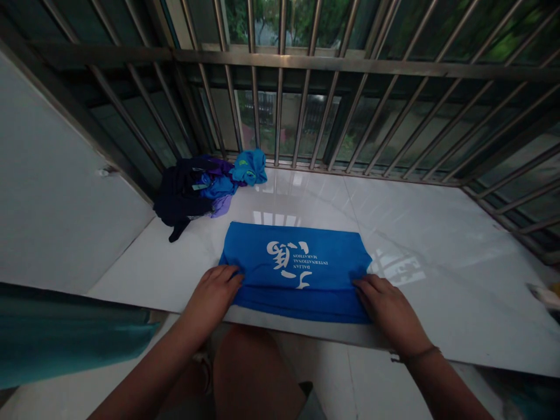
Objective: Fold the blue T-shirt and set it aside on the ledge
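Note:
A blue shirt [297, 256] with white print lies folded into a rectangle near the front edge of a white glossy ledge [415, 233]. My left hand [213, 291] rests on its near left edge, fingers pinching the fabric. On the near right edge sits my right hand [387, 306], its fingers curled over a fold of the cloth. Both hands grip the shirt where a fold runs across it.
A heap of dark, purple and blue clothes [201, 186] lies at the back left corner. Metal window bars [306, 87] close off the far side and right. A white wall panel [52, 192] stands on the left, a teal cloth [65, 332] below it.

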`<control>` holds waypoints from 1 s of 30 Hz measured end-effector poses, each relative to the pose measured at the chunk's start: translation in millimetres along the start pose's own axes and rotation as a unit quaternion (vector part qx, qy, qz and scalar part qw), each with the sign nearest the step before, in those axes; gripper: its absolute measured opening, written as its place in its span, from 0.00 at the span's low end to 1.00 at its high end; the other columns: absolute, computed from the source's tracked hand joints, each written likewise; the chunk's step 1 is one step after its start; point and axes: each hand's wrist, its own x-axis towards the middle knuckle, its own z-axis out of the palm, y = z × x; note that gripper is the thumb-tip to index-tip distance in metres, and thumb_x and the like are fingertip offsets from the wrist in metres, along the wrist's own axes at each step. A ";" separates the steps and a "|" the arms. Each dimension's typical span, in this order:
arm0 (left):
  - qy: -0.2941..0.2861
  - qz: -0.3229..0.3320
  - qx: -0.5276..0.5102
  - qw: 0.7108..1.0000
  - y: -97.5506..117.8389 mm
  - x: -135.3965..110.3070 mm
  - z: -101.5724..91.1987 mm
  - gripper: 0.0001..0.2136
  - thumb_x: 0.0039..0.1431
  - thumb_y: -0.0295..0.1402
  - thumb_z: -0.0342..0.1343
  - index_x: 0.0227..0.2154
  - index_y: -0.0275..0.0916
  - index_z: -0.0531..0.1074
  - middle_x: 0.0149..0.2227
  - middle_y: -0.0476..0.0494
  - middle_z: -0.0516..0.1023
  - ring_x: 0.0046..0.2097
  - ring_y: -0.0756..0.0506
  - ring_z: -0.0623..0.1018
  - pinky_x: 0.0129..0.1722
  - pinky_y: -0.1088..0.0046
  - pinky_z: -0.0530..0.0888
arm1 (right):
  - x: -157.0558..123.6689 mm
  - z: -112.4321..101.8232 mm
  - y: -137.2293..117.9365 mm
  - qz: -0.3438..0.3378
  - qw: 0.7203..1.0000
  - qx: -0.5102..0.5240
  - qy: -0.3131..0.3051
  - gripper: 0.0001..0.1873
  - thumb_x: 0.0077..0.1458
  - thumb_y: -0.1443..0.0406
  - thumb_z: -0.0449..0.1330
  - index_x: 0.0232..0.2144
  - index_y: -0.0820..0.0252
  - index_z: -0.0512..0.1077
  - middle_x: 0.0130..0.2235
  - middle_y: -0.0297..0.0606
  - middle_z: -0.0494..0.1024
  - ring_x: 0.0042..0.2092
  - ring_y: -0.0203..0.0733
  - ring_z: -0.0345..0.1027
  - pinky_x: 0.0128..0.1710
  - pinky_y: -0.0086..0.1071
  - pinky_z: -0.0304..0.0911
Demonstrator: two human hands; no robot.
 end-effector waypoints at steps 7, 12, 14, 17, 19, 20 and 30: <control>0.033 0.001 -0.023 0.999 -29.0 -8.6 -11.2 0.14 0.78 0.33 0.55 0.52 0.47 0.86 0.55 0.38 0.88 0.55 0.32 0.85 0.57 0.47 0.81 | -4.9 -7.9 6.7 -0.030 0.999 0.035 0.026 0.18 0.80 0.60 0.54 0.55 0.56 0.83 0.50 0.49 0.86 0.48 0.53 0.80 0.50 0.45 0.78; 0.023 -0.010 -0.024 0.999 -28.5 -35.0 11.9 0.15 0.78 0.34 0.53 0.54 0.45 0.85 0.59 0.35 0.87 0.57 0.31 0.85 0.57 0.46 0.82 | -23.8 6.1 -0.6 -0.046 0.997 0.069 0.000 0.18 0.80 0.59 0.53 0.55 0.54 0.82 0.52 0.48 0.86 0.49 0.52 0.82 0.50 0.46 0.80; 0.025 -0.010 -0.027 0.999 -25.8 -47.7 18.1 0.17 0.78 0.38 0.55 0.60 0.44 0.83 0.64 0.33 0.84 0.59 0.30 0.85 0.60 0.45 0.82 | -33.9 6.8 -2.9 -0.031 0.996 0.083 -0.003 0.19 0.79 0.55 0.56 0.60 0.54 0.80 0.56 0.49 0.84 0.53 0.54 0.82 0.53 0.49 0.80; 0.014 0.013 -0.029 0.999 -29.6 -69.7 22.0 0.22 0.76 0.45 0.59 0.66 0.43 0.79 0.70 0.31 0.78 0.63 0.29 0.83 0.62 0.45 0.82 | -50.9 1.0 -2.2 -0.039 0.995 0.096 -0.013 0.26 0.76 0.49 0.61 0.67 0.53 0.76 0.63 0.51 0.82 0.58 0.58 0.81 0.57 0.53 0.80; 0.011 0.033 -0.032 0.999 -37.3 -84.4 23.9 0.24 0.75 0.46 0.61 0.68 0.44 0.77 0.71 0.32 0.78 0.64 0.29 0.83 0.61 0.47 0.83 | -61.2 -2.8 0.4 -0.054 0.993 0.101 -0.016 0.31 0.73 0.45 0.63 0.69 0.52 0.74 0.65 0.51 0.81 0.59 0.60 0.81 0.57 0.54 0.80; 0.012 0.045 -0.035 0.998 -41.5 -91.3 25.2 0.24 0.74 0.45 0.61 0.69 0.45 0.77 0.70 0.32 0.79 0.63 0.30 0.84 0.61 0.48 0.84 | -65.5 -3.6 1.9 -0.060 0.993 0.101 -0.014 0.33 0.72 0.44 0.64 0.70 0.52 0.74 0.64 0.51 0.82 0.58 0.60 0.81 0.57 0.54 0.80; 0.030 0.036 -0.058 0.997 -43.2 -132.0 29.0 0.30 0.65 0.19 0.51 0.64 0.51 0.78 0.54 0.42 0.89 0.55 0.40 0.87 0.56 0.62 0.85 | -90.0 -7.6 -0.9 -0.111 0.989 0.088 0.040 0.16 0.79 0.58 0.58 0.59 0.54 0.81 0.47 0.42 0.89 0.44 0.48 0.85 0.47 0.42 0.83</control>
